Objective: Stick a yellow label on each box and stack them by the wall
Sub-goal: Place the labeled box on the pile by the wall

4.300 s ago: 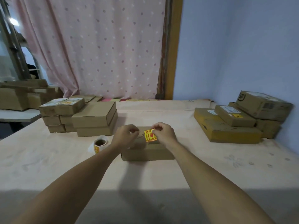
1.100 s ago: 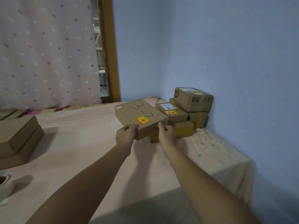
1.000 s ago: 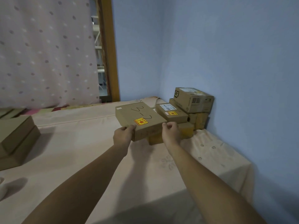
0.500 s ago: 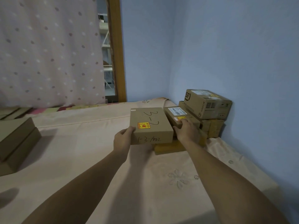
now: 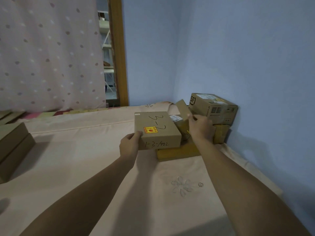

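At the far right corner of the table point(image 5: 76, 147), against the blue wall point(image 5: 247, 57), sits the stack of boxes. My left hand point(image 5: 130, 145) grips the near-left corner of the 3-2 box point(image 5: 158, 121), thumb on top, the other fingers underneath and out of sight. The yellow label point(image 5: 150, 130) is stuck on its top face close to my thumb, and "1-3-/802" is handwritten on the front side. I hold the box about level. Its right part is over the flat bottom box point(image 5: 177, 151) and its left part hangs out over the table. Whether it rests on the bottom box, can't tell.

My right hand point(image 5: 202, 129) is not on the 3-2 box. It lies over the small box point(image 5: 178, 122) on top of the bottom box. That one's white sticker shows, and a bit of yellow peeks out by my hand. Fingers are bent, thumb up near the SF box point(image 5: 213, 108). Whether they grip anything, can't tell, since the back of the hand hides it.

The SF box sits on another box point(image 5: 220, 135), both at the wall. A brown cardboard edge point(image 5: 182, 108) tilts up just left of the SF box.

At the left edge are two plain boxes point(image 5: 13, 147), stacked, well apart from the pile. A dotted pink curtain point(image 5: 51, 57) and a wooden frame point(image 5: 119, 57) are behind the table. An embroidered flower point(image 5: 184, 185) is between my forearms.
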{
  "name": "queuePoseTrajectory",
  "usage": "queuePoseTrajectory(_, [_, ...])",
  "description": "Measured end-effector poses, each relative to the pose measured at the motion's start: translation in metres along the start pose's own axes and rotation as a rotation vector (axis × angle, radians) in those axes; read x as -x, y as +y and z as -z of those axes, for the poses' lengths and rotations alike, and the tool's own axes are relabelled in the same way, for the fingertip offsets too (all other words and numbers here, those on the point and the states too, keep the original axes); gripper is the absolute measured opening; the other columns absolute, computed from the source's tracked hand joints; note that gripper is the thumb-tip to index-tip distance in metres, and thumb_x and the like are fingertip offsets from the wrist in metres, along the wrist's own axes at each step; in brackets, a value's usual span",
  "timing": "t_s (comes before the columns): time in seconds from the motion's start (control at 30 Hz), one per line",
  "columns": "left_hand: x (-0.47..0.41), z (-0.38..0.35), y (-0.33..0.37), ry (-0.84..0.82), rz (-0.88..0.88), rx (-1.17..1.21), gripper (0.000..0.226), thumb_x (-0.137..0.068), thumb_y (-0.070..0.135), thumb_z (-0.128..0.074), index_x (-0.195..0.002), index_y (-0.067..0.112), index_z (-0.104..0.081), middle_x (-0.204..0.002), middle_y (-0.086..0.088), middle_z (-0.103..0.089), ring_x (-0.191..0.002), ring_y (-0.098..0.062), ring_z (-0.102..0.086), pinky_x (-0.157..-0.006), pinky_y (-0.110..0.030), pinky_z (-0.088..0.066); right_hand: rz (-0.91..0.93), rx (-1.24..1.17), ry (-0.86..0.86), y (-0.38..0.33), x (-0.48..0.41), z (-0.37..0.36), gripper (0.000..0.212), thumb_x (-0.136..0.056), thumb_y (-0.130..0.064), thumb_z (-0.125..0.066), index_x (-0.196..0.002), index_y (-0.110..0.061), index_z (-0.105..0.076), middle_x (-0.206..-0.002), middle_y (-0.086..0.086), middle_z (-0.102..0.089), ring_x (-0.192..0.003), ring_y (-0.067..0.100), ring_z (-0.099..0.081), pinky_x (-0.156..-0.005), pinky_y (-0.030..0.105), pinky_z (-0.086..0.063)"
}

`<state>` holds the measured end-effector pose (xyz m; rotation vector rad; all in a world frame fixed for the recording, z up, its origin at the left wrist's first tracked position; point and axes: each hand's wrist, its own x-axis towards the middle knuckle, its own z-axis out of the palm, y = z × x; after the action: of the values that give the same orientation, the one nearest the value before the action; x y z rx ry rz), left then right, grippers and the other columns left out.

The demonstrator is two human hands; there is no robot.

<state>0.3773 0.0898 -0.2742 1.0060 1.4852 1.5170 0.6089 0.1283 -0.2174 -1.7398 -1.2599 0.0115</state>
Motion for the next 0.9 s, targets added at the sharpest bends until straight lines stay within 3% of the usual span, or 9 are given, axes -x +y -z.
queuePoseTrajectory(0.1, [0.008, -0.016, 0.004, -0.009, -0.006, -0.05, 0.024, -0.098, 0.037, -0.057, -0.111, 0.018, -0.062, -0.093, 0.004, -0.064, -0.085, -0.009, -0.058, -0.065, -0.021, -0.041, 0.083, -0.007, -0.002, -0.01, 0.004, 0.007, 0.035, -0.1, -0.043, -0.057, -0.091, -0.018, -0.079, -0.071, 0.0, -0.067, -0.06, 0.013, -0.056, -0.049, 0.023, -0.041])
queuePoseTrajectory(0.2, [0.015, -0.033, 0.009, -0.037, -0.019, -0.127, 0.022, -0.098, 0.038, -0.056, -0.108, 0.019, -0.059, -0.094, 0.003, -0.063, -0.086, -0.011, -0.058, -0.062, -0.02, -0.041, 0.255, 0.074, -0.045, -0.017, 0.014, 0.006, 0.029, -0.098, -0.041, -0.061, -0.11, -0.021, -0.079, -0.09, 0.004, -0.074, -0.082, 0.022, -0.065, -0.064, 0.03, -0.055])
queuePoseTrajectory(0.37, [0.016, -0.061, 0.013, -0.086, -0.035, -0.282, 0.038, -0.096, 0.047, -0.051, -0.111, 0.014, -0.065, -0.105, -0.005, -0.068, -0.093, -0.019, -0.062, -0.068, -0.028, -0.051, 0.505, 0.222, -0.095, -0.019, 0.032, 0.005, 0.028, -0.098, -0.038, -0.062, -0.116, -0.022, -0.076, -0.11, -0.002, -0.073, -0.104, 0.02, -0.06, -0.072, 0.028, -0.044])
queuePoseTrajectory(0.53, [0.011, -0.078, 0.023, -0.097, -0.056, -0.378, 0.046, -0.101, 0.047, -0.04, -0.114, 0.01, -0.064, -0.111, -0.011, -0.066, -0.099, -0.029, -0.061, -0.09, -0.046, -0.056, 0.493, 0.224, -0.147, -0.019, 0.026, 0.0, 0.033, -0.096, -0.046, -0.062, -0.118, -0.024, -0.073, -0.12, -0.005, -0.071, -0.115, 0.018, -0.056, -0.085, 0.032, -0.048])
queuePoseTrajectory(0.63, [0.007, -0.089, 0.025, -0.105, -0.09, -0.42, 0.05, -0.104, 0.045, -0.035, -0.116, 0.006, -0.064, -0.116, -0.015, -0.066, -0.105, -0.033, -0.061, -0.096, -0.046, -0.052, 0.515, 0.223, -0.187, -0.016, 0.028, 0.001, 0.039, -0.097, -0.048, -0.06, -0.127, -0.025, -0.067, -0.131, -0.005, -0.064, -0.126, 0.018, -0.051, -0.098, 0.036, -0.046])
queuePoseTrajectory(0.73, [0.006, -0.104, 0.027, -0.135, -0.086, -0.46, 0.057, -0.105, 0.05, -0.03, -0.124, 0.006, -0.061, -0.12, -0.014, -0.065, -0.107, -0.032, -0.06, -0.091, -0.037, -0.047, 0.491, 0.237, -0.191, -0.01, 0.029, 0.002, 0.044, -0.1, -0.047, -0.054, -0.138, -0.024, -0.058, -0.142, -0.005, -0.057, -0.136, 0.018, -0.044, -0.105, 0.037, -0.041])
queuePoseTrajectory(0.9, [0.003, -0.114, 0.026, -0.254, -0.101, -0.377, 0.046, -0.103, 0.043, -0.04, -0.14, 0.016, -0.044, -0.122, -0.003, -0.059, -0.103, -0.019, -0.052, -0.086, -0.033, -0.041, 0.432, 0.254, -0.249, 0.004, 0.023, -0.006, 0.055, -0.104, -0.044, -0.046, -0.154, -0.025, -0.038, -0.159, -0.008, -0.038, -0.14, 0.019, -0.038, -0.108, 0.039, -0.04])
